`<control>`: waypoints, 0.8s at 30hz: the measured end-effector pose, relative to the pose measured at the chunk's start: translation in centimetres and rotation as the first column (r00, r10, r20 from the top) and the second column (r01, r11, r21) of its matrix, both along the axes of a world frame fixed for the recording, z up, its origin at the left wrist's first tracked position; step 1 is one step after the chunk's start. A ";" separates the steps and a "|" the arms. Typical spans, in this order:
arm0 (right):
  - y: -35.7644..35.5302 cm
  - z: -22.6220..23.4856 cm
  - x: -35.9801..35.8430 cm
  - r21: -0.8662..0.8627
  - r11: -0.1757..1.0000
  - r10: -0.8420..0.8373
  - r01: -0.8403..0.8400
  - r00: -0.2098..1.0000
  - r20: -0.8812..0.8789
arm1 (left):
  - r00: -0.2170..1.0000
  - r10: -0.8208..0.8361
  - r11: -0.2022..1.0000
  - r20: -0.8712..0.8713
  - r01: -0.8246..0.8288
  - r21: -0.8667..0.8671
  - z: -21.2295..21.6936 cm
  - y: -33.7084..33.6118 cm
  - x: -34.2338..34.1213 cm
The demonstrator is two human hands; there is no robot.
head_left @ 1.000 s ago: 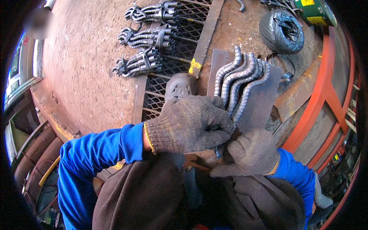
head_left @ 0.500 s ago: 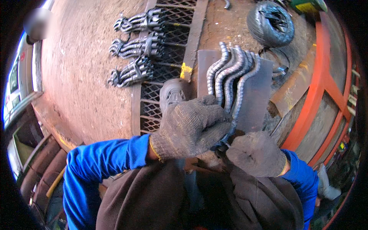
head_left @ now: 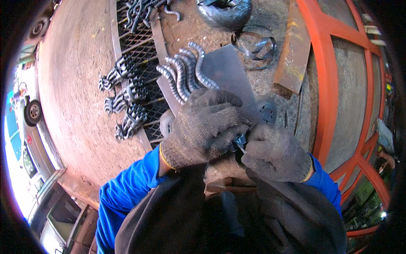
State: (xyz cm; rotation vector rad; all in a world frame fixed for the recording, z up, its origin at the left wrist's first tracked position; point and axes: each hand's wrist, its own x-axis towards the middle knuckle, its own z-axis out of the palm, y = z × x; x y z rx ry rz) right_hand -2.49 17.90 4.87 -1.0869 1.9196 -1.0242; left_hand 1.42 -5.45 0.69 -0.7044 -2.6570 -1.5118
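Note:
Several wavy, ribbed metal rods lie side by side over a flat grey metal plate. My left hand, in a worn grey knit glove, is closed around their near ends and hides them. Just right of it, my right hand, gloved the same way, is closed in a pinch beside a dark, shiny strip that sticks out between the two hands. The strip's path around the rods is hidden by my gloves.
Tied bundles of similar rods lie at left by a metal grating, with loose rods farther up. Beyond the plate are a black wrapped roll and loose strip loops. An orange metal frame stands at right.
The view has turned, so the rods and plate now slant up to the left. My hands stay close together, the right one slightly higher. The dark strip between them shows more clearly.

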 end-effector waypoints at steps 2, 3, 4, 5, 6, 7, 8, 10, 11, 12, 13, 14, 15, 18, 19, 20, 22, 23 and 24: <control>-0.8 0.2 -0.3 -0.145 0.989 -0.043 0.020 0.987 -0.155 | 0.996 0.067 0.998 0.063 -0.068 0.002 0.7 0.2 -0.1; -0.9 -0.1 -0.3 -0.200 0.980 -0.034 0.013 0.994 -0.103 | 0.995 0.089 0.996 0.053 -0.087 -0.036 0.9 0.5 -0.1; -1.1 -0.9 -0.3 -0.253 0.967 -0.020 0.007 0.998 -0.051 | 0.993 0.112 0.991 0.042 -0.109 -0.072 1.1 0.9 -0.2; -1.1 -1.5 -0.1 -0.309 0.951 0.003 -0.003 1.000 0.000 | 0.990 0.141 0.984 0.031 -0.137 -0.111 1.3 1.2 -0.2; -1.1 -1.6 0.1 -0.315 0.945 -0.053 0.091 0.990 0.129 | 0.982 0.188 0.976 0.037 -0.182 -0.119 1.0 1.6 0.0; -1.0 -1.6 0.4 -0.308 0.933 -0.105 0.184 0.961 0.256 | 0.977 0.212 0.972 0.035 -0.207 -0.109 0.9 1.9 0.1; -0.9 -1.9 0.9 -0.289 0.918 -0.151 0.273 0.912 0.381 | 0.971 0.237 0.967 0.035 -0.233 -0.100 0.6 2.1 0.3; -0.1 -2.4 2.3 -0.229 0.849 -0.242 0.477 0.736 0.632 | 0.956 0.292 0.952 0.033 -0.288 -0.104 0.7 2.7 0.0; 0.5 -3.2 2.6 -0.227 0.802 -0.262 0.552 0.668 0.697 | 0.948 0.318 0.942 0.026 -0.314 -0.116 0.7 3.3 -0.4; 1.0 -3.9 3.1 -0.214 0.751 -0.275 0.625 0.591 0.758 | 0.939 0.344 0.933 0.026 -0.339 -0.125 0.8 3.7 -0.6; 1.7 -5.1 3.4 -0.243 0.692 -0.277 0.680 0.561 0.780 | 0.930 0.367 0.922 0.008 -0.363 -0.133 0.6 4.0 -0.9; 2.1 -5.5 3.6 -0.219 0.666 -0.261 0.713 0.498 0.827 | 0.921 0.391 0.911 -0.008 -0.388 -0.143 0.4 4.3 -1.0; 2.5 -6.0 4.0 -0.191 0.634 -0.247 0.750 0.429 0.869 | 0.921 0.389 0.907 -0.003 -0.384 -0.172 0.4 4.4 -1.0; 2.6 -6.2 3.5 -0.156 0.650 -0.202 0.744 0.368 0.908 | 0.899 0.438 0.874 0.018 -0.422 -0.240 1.5 4.9 -0.1; 2.0 -6.2 2.8 -0.262 0.654 -0.218 0.709 0.509 0.833 | 0.885 0.464 0.858 0.021 -0.444 -0.260 2.0 5.0 0.0; 2.0 -6.0 2.6 -0.256 0.669 -0.230 0.698 0.521 0.822 | 0.917 0.398 0.870 0.013 -0.373 -0.322 2.1 4.6 0.1; 2.2 -5.4 2.1 -0.139 0.709 -0.242 0.692 0.424 0.873 | 0.912 0.402 0.874 0.079 -0.356 -0.332 2.9 4.2 0.6; 2.6 -5.0 1.9 -0.026 0.731 -0.255 0.682 0.309 0.916 | 0.908 0.403 0.877 0.112 -0.348 -0.332 3.1 4.1 0.8; 2.0 -4.2 1.9 0.057 0.680 -0.372 0.731 0.277 0.886 | 0.912 0.404 0.849 0.066 -0.347 -0.398 2.5 4.1 1.1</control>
